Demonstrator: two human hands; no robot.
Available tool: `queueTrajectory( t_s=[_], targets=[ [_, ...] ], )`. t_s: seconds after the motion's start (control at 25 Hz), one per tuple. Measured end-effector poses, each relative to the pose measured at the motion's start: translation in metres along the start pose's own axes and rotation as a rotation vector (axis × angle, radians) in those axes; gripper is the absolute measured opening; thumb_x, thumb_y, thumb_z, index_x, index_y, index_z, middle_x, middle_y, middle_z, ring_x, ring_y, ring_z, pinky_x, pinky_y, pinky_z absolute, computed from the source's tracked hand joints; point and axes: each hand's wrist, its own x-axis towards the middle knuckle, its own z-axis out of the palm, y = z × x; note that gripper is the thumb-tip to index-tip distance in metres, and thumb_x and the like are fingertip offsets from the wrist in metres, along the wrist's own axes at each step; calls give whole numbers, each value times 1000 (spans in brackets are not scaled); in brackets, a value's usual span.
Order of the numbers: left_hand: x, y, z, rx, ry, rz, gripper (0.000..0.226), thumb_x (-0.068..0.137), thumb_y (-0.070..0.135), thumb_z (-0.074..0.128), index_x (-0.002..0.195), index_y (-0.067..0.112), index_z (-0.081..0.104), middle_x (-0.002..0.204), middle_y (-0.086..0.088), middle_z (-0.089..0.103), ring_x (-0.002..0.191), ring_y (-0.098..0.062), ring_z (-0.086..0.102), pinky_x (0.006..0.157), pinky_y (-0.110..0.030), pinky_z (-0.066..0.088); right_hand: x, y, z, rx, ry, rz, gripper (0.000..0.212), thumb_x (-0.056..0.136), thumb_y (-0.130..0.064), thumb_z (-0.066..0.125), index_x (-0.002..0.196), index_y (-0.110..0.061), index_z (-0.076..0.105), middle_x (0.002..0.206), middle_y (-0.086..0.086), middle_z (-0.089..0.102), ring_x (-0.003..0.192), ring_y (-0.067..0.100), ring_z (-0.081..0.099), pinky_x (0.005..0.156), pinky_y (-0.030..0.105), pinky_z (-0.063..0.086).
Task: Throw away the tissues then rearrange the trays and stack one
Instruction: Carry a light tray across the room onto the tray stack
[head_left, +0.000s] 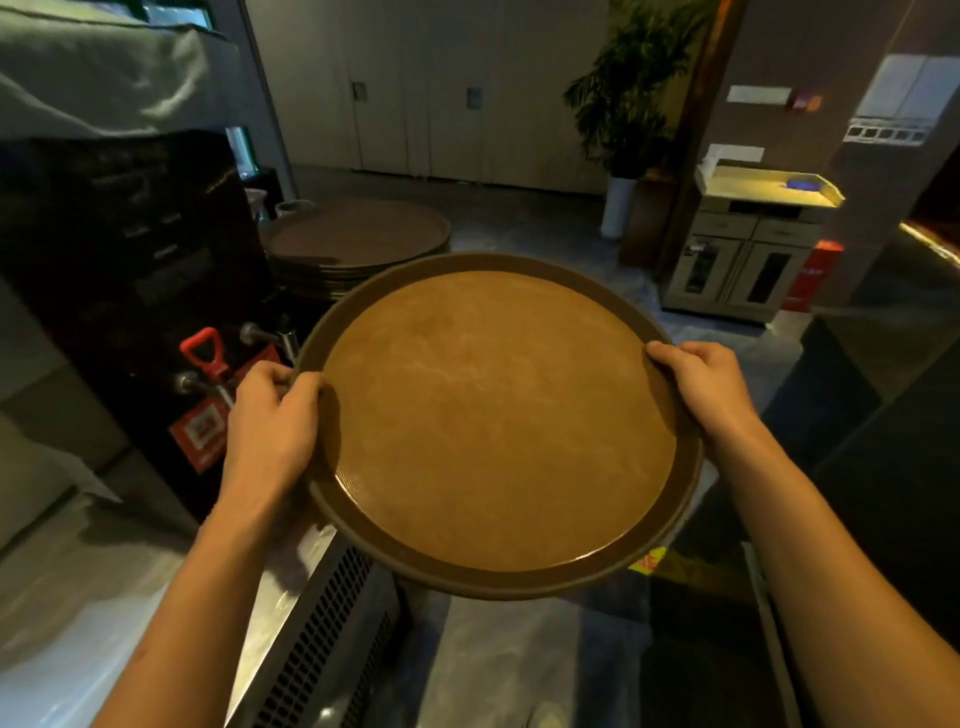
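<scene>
From the head view, you are holding a round brown tray (498, 415) in front of you with both hands, lifted clear of everything below it. Your left hand (270, 421) has its grip clenched on the tray's left rim, thumb lying over the top edge and fingers wrapped underneath. Your right hand (701, 384) grasps the right rim the same way, thumb on top near the upper right edge. The tray is tilted slightly, its far edge raised, and its flat orange-brown inner surface is bare, with faint smears on it.

Just beyond the tray's far-left edge sits a stack of trays (358, 239) of the same round brown kind, resting on the table; the held tray's rim overlaps the stack in the picture. To your left stands a black machine (130, 270) with a red-handled tap (205, 353) close by your left hand. Farther off to the right stands a pale cabinet (748, 249), and a potted plant (623, 104) stands beside it.
</scene>
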Motion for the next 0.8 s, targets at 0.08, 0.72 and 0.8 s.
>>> queueTrajectory(
  t_s=[0.08, 0.72, 0.8],
  targets=[
    [29, 8, 29, -4, 34, -38, 16, 91, 29, 56, 101, 16, 56, 91, -12, 65, 78, -27, 65, 68, -47, 54, 52, -6, 13, 19, -35, -19, 51, 87, -41, 64, 90, 11, 63, 89, 36, 62, 71, 36, 59, 66, 47, 46],
    [250, 21, 131, -207, 404, -301, 13, 87, 24, 54, 100, 20, 52, 104, -17, 62, 89, -33, 64, 66, -47, 52, 362, -92, 211, -65, -467, -137, 42, 94, -39, 59, 88, 2, 64, 73, 20, 53, 66, 27, 52, 63, 38, 44],
    [275, 19, 135, -259, 453, -305, 19, 84, 23, 57, 102, 17, 54, 105, -17, 62, 88, -30, 62, 64, -41, 47, 387, -109, 238, -83, -498, -145, 51, 94, -39, 60, 101, 11, 63, 84, 30, 58, 73, 32, 55, 65, 38, 45]
  ],
)
